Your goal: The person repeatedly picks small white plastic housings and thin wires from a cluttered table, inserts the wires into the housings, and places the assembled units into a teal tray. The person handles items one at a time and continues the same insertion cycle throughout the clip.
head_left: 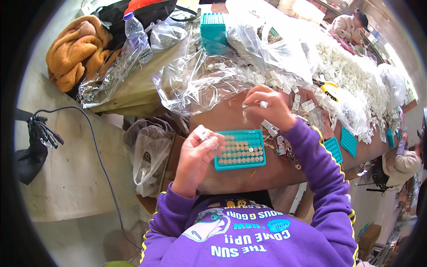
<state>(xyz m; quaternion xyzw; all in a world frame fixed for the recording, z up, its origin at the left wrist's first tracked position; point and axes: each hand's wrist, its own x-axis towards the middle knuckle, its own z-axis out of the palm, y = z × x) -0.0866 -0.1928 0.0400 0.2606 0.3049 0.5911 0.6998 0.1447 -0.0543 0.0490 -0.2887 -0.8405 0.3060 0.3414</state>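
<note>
My left hand point(199, 153) is closed on a small white plastic piece point(202, 132), held at the left edge of a teal tray point(240, 167). Round metallic parts point(240, 155) stand in rows in that tray, filling most of its near holes, while holes at its far right are bare. Beyond the tray, above the brown tabletop, my right hand point(270, 105) is raised with fingers bent and pinched, a small white piece point(263, 104) showing between them. Motion blurs its fingertips. More white plastic pieces point(269, 128) lie beside the tray under my right forearm.
Clear plastic sheeting point(191, 86) covers the far left tabletop. Behind it rise stacked teal trays point(213, 35) and a water bottle point(137, 35). A large heap of white pieces point(344, 80) spreads rightward, with yellow-handled pliers point(329, 90) at its edge. Other people point(349, 27) sit farther off.
</note>
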